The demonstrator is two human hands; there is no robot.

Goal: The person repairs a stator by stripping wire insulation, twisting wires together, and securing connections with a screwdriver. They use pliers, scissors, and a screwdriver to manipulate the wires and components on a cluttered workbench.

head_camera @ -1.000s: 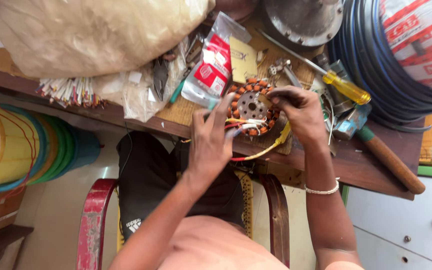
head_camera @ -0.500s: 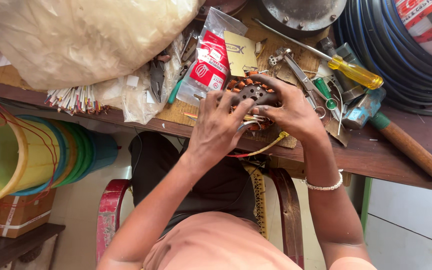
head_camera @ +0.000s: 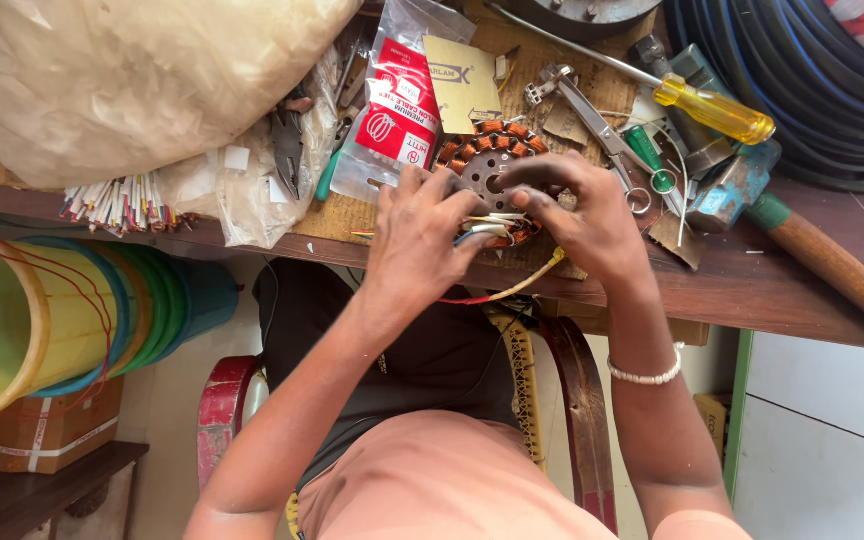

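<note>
One red-white packet (head_camera: 399, 105) beside left hand (head_camera: 422, 235)

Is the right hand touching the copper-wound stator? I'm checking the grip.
Touching: the head view shows the right hand with fingers curled onto the stator rim.

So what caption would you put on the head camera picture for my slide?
Both hands, left and right, work the wires of a copper-wound stator on a cluttered wooden bench.

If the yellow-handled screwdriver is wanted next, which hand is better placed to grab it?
Probably the right hand: the screwdriver lies on its side of the bench, beyond the copper-wound stator. The left hand would have to cross over both.
</note>
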